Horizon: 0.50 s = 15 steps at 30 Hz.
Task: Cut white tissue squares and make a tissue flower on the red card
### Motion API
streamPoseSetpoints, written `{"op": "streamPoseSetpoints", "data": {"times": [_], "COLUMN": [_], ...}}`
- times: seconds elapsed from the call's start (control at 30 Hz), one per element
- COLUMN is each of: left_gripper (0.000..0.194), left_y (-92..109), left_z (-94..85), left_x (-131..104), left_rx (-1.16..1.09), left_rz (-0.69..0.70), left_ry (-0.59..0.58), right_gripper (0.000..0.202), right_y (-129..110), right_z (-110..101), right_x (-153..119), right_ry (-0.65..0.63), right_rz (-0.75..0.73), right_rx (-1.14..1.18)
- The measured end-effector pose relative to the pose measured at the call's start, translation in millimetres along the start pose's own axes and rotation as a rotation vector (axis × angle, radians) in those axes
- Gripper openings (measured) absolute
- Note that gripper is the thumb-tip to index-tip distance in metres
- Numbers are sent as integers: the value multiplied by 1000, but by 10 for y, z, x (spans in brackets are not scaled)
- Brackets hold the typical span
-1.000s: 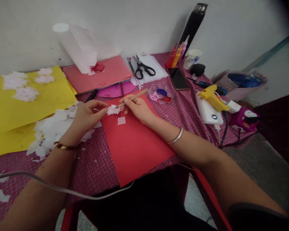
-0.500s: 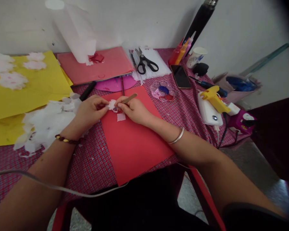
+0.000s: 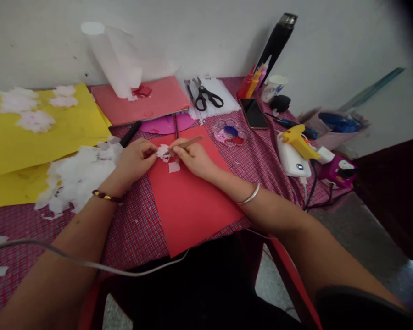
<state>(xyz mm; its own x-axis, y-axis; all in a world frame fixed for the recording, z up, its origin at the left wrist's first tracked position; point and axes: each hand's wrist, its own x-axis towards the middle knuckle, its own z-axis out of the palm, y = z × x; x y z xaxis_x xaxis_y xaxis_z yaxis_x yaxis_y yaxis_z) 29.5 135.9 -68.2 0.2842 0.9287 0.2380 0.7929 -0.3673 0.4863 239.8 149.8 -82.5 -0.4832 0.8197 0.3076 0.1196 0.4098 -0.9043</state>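
Stick [image 3: 193, 141] gripped in right hand [image 3: 197, 159], by white paper [image 3: 163, 150].
Left hand [image 3: 135, 159] curls beside it, grip unclear; soft pokes should stop rips.

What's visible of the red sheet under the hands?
The red sheet looks like plain matte paper or thin card, rectangular, uncreased where visible. It lies mostly flat, slanted on the checked cloth, one corner at the table's near edge. A ruffled whitish piece and a small pale square sit towards its far end. The right hand, holding a brown stick, covers part of it; whether that hand presses on it, can't tell.
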Motion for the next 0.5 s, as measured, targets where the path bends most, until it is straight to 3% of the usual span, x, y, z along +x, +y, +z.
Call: {"op": "streamPoseSetpoints", "data": {"times": [0.1, 0.2, 0.3, 0.4, 0.5], "left_gripper": [17, 18, 18, 14, 11], "left_y": [-15, -35, 20, 204, 443], "left_z": [22, 16, -60, -164, -174], "left_x": [2, -10, -58, -137, -225], "left_rx": [-13, -30, -77, -73, 33], "left_rz": [-5, -6, -32, 17, 222], "left_ry": [2, -3, 97, 204, 34], "right_gripper": [20, 18, 17, 18, 18], "right_y": [15, -11, -22, 9, 32], "right_z": [-35, -54, -64, -82, -103], "right_x": [15, 10, 11, 31, 51], "right_ry": [95, 98, 94, 124, 147], "right_rz": [120, 156, 149, 158, 196], "right_rx": [167, 252, 292, 349, 411]}}
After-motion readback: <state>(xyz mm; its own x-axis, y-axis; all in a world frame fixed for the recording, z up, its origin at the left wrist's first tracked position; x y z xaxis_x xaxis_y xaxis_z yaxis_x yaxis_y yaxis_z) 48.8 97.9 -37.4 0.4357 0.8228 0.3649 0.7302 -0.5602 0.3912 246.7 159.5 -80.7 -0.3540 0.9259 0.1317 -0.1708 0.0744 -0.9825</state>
